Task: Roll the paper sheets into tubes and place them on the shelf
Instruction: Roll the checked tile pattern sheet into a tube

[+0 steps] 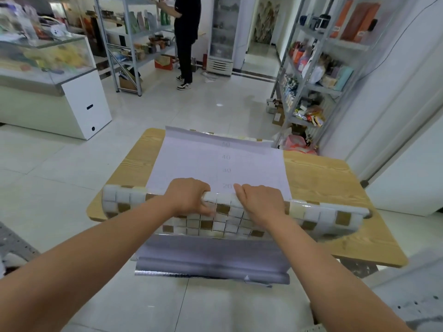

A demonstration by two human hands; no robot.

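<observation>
A mosaic-patterned paper sheet lies across a wooden table, partly rolled into a tube that spans the table's near side. Its white backing, printed with numbers, stretches away from me. A second sheet's grey end hangs over the near table edge under the roll. My left hand grips the roll left of centre, fingers curled over the top. My right hand holds the roll just right of centre, fingers curled over it.
A metal shelf rack full of goods stands at the right, beyond the table. Another rack stands at the back left, with a person in black beside it. A glass display counter is at the left.
</observation>
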